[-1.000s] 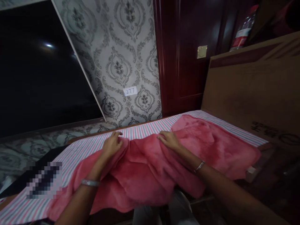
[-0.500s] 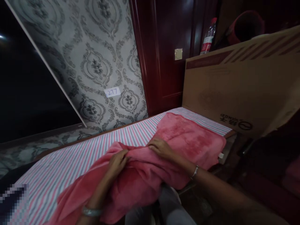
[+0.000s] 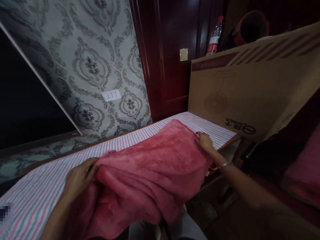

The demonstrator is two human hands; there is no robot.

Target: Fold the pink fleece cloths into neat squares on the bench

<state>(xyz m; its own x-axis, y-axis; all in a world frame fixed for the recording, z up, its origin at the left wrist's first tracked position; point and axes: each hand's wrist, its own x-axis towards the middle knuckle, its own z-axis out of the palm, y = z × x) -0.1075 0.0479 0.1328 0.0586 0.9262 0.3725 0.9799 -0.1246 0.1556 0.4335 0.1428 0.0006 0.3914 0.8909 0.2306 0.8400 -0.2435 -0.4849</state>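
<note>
A pink plush blanket (image 3: 150,163) lies across the striped cloth (image 3: 130,140) on the table, its near part hanging in folds over the front edge and my lap. My left hand (image 3: 81,175) is closed on the blanket's left part, where the fabric bunches up. Over on the right, my right hand (image 3: 205,141) pinches the blanket's right edge. Between the two hands the upper surface is spread fairly smooth, with creases running down from the left hand. Some left fingertips are hidden by the fabric.
A large cardboard box (image 3: 245,83) stands at the table's right end, with a red-capped bottle (image 3: 213,41) behind it. At the left is a dark screen (image 3: 30,100). A paper label (image 3: 111,95) is on the patterned wall. More pink fabric (image 3: 306,166) shows at far right.
My hands have moved apart, the left one leftward and the right one out to the blanket's right edge. The bunched middle is now stretched flatter. The view has shifted slightly.
</note>
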